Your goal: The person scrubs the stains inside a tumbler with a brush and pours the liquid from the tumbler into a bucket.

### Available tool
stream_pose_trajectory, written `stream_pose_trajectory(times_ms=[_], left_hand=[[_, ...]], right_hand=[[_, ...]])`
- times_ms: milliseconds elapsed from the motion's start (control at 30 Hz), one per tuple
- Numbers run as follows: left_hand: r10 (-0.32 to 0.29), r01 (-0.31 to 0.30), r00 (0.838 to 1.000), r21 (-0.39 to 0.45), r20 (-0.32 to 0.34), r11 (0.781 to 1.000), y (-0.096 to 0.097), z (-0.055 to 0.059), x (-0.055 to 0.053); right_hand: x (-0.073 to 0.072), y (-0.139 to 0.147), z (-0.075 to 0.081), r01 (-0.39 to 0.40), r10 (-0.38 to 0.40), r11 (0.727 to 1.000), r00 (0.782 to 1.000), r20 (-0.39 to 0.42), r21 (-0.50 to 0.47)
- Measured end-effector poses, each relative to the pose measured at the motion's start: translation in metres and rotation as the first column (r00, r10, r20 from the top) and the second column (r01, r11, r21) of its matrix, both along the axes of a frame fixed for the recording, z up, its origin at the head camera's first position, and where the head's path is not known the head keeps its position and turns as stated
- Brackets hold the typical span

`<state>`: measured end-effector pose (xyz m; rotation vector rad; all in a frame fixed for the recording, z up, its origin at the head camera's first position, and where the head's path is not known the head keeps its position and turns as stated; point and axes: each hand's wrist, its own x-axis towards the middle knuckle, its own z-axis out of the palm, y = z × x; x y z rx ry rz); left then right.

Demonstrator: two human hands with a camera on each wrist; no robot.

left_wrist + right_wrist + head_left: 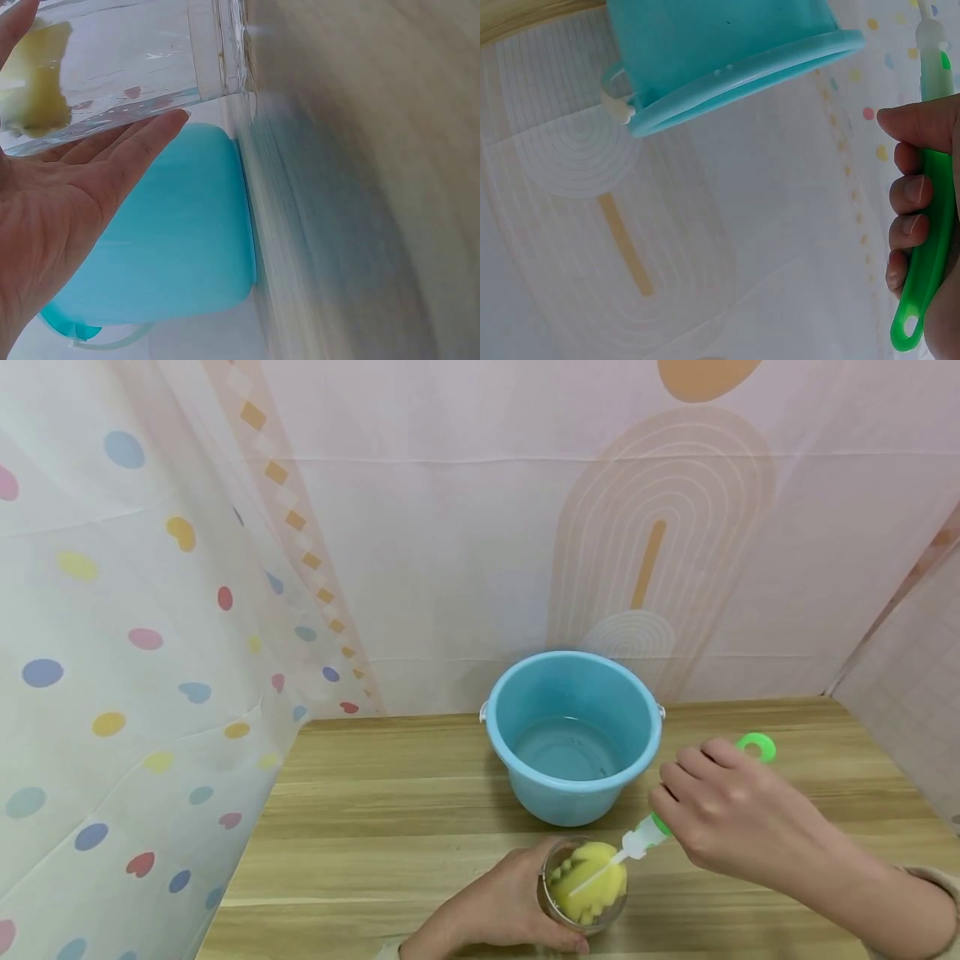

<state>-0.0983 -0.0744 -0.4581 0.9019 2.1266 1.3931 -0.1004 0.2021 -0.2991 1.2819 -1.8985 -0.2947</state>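
Note:
My left hand (517,897) holds a clear glass (550,906) low over the wooden table, its thumb and fingers round opposite sides. In the left wrist view the glass (135,52) lies against the fingers, with yellow showing through its wall. The right hand (720,806) grips the green handle (931,240) of a cup brush. The brush's yellow sponge head (592,885) is in the mouth of the glass, its white stem slanting up to the right. How deep the sponge reaches is hidden from above.
Just behind the glass stands a light blue bucket (573,785) with some water in it and a white-ended handle. The wooden tabletop (360,827) spreads to both sides. Patterned curtains (435,568) hang along the back and left edges.

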Motion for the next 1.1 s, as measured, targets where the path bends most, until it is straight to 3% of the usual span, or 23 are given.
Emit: stream_pose_trajectory(times_ms=[267, 567, 1100], left_hand=[[-0.007, 0.007, 1.000, -0.003, -0.005, 1.000, -0.001, 0.000, -0.001], [-0.024, 0.024, 0.997, 0.009, -0.076, 1.000, 0.000, 0.000, 0.001], [-0.054, 0.055, 0.998, 0.051, -0.027, 0.997, 0.000, -0.001, 0.000]], right_hand=[[0.000, -0.007, -0.007, 0.005, 0.000, 0.989, 0.999, -0.039, 0.150], [0.004, -0.020, -0.015, 0.059, -0.018, 0.955, 0.990, -0.140, 0.292], [0.008, -0.054, -0.036, 0.059, 0.029, 0.928, 0.973, -0.229, 0.368]])
